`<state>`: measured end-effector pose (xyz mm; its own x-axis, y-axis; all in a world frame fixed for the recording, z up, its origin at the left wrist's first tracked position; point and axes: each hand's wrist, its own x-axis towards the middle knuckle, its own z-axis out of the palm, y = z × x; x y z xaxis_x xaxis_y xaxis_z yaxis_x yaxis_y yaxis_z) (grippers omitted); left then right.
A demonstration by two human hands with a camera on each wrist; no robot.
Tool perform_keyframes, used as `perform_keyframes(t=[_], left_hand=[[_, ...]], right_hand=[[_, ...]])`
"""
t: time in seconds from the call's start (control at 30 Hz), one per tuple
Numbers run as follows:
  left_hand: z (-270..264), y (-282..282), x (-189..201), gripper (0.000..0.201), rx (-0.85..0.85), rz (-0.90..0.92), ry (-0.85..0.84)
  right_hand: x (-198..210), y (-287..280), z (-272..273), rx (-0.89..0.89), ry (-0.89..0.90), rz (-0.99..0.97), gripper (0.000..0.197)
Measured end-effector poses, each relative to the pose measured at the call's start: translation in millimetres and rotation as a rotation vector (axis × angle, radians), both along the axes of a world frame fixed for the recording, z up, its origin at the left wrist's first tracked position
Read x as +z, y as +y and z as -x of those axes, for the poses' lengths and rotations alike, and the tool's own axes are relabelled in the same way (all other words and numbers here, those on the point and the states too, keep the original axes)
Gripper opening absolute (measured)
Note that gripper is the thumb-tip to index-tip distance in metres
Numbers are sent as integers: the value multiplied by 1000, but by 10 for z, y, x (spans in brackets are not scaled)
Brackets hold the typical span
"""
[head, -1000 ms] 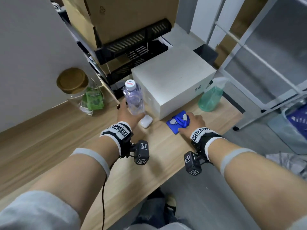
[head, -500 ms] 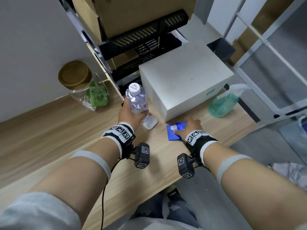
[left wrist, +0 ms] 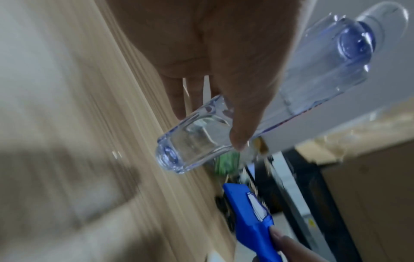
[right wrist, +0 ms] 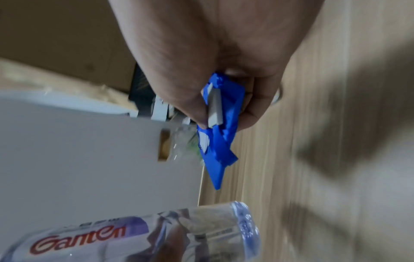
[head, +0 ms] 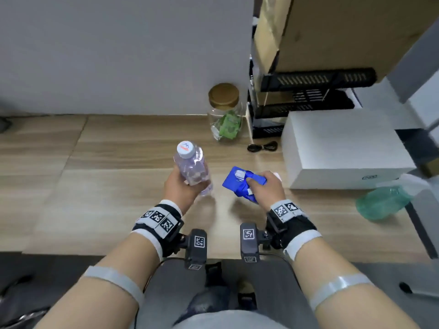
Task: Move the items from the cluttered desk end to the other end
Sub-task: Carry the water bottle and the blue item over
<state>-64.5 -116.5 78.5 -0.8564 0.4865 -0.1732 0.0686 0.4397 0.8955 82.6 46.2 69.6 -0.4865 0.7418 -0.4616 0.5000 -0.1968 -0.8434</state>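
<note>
- The desk (head: 71, 162) ran bare toward 9 o'clock in the head view, which I judged to be the end the items were meant for.
- The left hand (head: 183, 186) had its fingers curled round a water bottle (head: 192, 167), held clear of the desk near the middle of the head view, cap tipped toward 11 o'clock.
- Just beside it at 3 o'clock, the right hand (head: 266, 188) pinched a blue pack (head: 242, 181) between thumb and fingers, also off the surface.
- At 1 o'clock a jar (head: 224, 112) stood against the wall; a black cable (head: 262, 146) lay near it, and a white box (head: 342, 148) and a green spray bottle (head: 382, 203) remained at 3 o'clock, not yet moved.
- Risk, as I judged it: the bottle was smooth and held low on its body, so a quick swing could let it slip or tip; the pack looked crumpled, with loose white pieces, and one could drop out under a thin pinch.
- The two loads sat close together and might knock if both hands moved at once.
- The left wrist view showed the bottle's clear base (left wrist: 168, 156) and the thumb across its side, hidden from above.
- The right wrist view showed a white strip (right wrist: 215, 108) under the thumb and the red label lettering (right wrist: 78, 242), neither legible from the head view.
</note>
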Motion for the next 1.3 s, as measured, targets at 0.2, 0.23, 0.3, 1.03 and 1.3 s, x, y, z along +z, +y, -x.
perform_keyframes(t=[0.2,0.23,0.3,1.03,1.3], left_hand=[[251,-1068,402,43,208,-80,-5],[307,-1242,464,47,244,-106,-5],[443,-1589,569,52,317,-156,6],[2687,-5738,971,50,600,-196,64],[3745,-6228,752,52,604,-139,20]], right_hand=[[377,-782,638,104,133,170,15],[422,-922,744,125,150,165,14],[517,-1221,973,150,198,150,13],[847,-5269,3860,302,383,476,19],[683,-5767,4935,435,416,603,31]])
